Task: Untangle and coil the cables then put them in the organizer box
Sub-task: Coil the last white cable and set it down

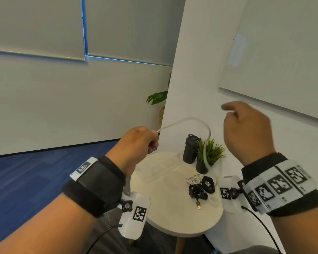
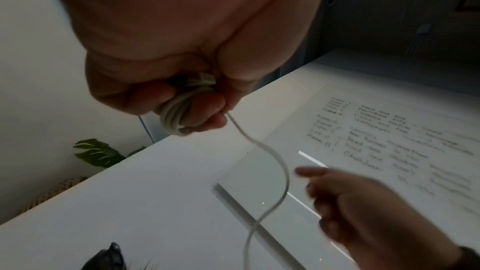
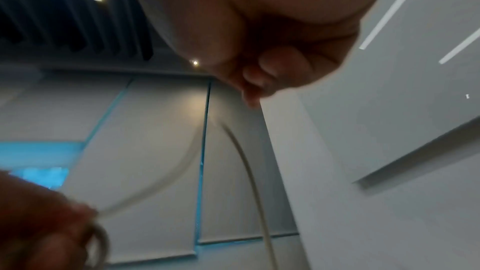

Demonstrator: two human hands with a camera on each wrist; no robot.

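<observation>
**White cable part-coiled in left hand**

White cable: several loops bunched in left hand, fingers clamped round them, held above the table. Free end arcs up and right, then drops toward the plant pot. Right hand near the arc, fingers loosely bent, holding nothing. Three coiled cables lie on the table, right side. Clear organizer box far-left of them; contents can't tell.

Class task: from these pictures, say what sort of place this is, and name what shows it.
Probably an office meeting room: a wall whiteboard with handwritten notes, roller blinds over the windows, blue carpet, and a small round table with a potted plant.
</observation>
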